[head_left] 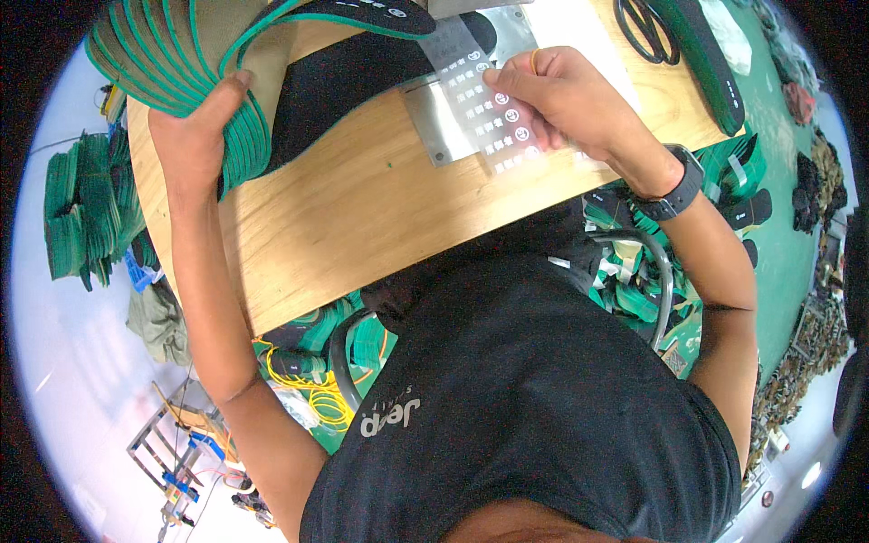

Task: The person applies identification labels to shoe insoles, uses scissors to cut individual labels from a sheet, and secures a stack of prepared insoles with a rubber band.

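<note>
Two grips: the left grip (192, 136) is clamped on a fanned bundle of green-edged pads (246, 149); the right grip (575, 100) has thumb and forefinger together, pinching the film (489, 113).
Film: clear, with white marks down it, over the desk (317, 253) and partly overlapping a clear plate (430, 131).
Pads: at upper left, curving up from the left grip.
Film handling: probably best pinched lightly at the edge and kept flat, so the marks neither crease nor smear.
Pad handling: a firm hold at the bundle's near end should keep the layers lined up.
Far right: a black cable (647, 36).
</note>
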A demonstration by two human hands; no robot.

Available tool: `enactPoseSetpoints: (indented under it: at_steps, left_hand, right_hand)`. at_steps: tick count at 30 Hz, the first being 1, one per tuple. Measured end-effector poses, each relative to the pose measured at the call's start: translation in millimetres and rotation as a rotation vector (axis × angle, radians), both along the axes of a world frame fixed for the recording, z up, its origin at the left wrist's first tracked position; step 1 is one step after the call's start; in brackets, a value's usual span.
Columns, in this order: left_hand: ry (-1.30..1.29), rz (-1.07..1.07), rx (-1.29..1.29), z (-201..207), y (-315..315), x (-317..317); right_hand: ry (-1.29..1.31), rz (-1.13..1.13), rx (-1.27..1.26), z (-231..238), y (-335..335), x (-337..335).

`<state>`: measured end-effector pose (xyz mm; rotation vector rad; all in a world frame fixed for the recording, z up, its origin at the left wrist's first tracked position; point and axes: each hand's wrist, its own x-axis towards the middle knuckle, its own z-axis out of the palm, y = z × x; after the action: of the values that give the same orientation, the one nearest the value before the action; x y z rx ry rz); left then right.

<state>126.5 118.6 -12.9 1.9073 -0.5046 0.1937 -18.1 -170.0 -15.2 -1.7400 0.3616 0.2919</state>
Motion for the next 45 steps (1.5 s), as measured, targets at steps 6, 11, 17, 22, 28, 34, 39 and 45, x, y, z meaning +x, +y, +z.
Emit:
enactPoseSetpoints:
  at_steps: [6,11,17,22,28,34,39,45]
  left_hand:
    - [0.037,-0.029,0.034,2,2,1]
    - [0.025,-0.026,0.047,1,3,-2]
    - [-0.049,-0.037,0.07,2,-2,-5]
    - [-0.058,-0.041,0.112,4,-2,-7]
    - [-0.056,-0.03,0.125,1,-1,-7]
    - [-0.086,-0.028,0.149,2,-1,-9]
    - [-0.023,-0.024,0.143,1,-1,-11]
    - [-0.003,-0.109,0.17,2,-3,-12]
  right_hand:
    - [-0.041,-0.029,-0.047,-8,-5,11]
    - [-0.016,-0.074,-0.034,-10,-2,11]
    - [-0.016,-0.081,-0.091,-10,-1,10]
    - [-0.021,-0.098,-0.079,-13,-3,10]
    - [-0.028,-0.101,-0.102,-12,0,10]
    - [-0.025,-0.084,-0.108,-15,-2,11]
    - [-0.017,-0.103,-0.11,-10,1,5]
    - [-0.035,-0.131,-0.041,-6,3,-2]
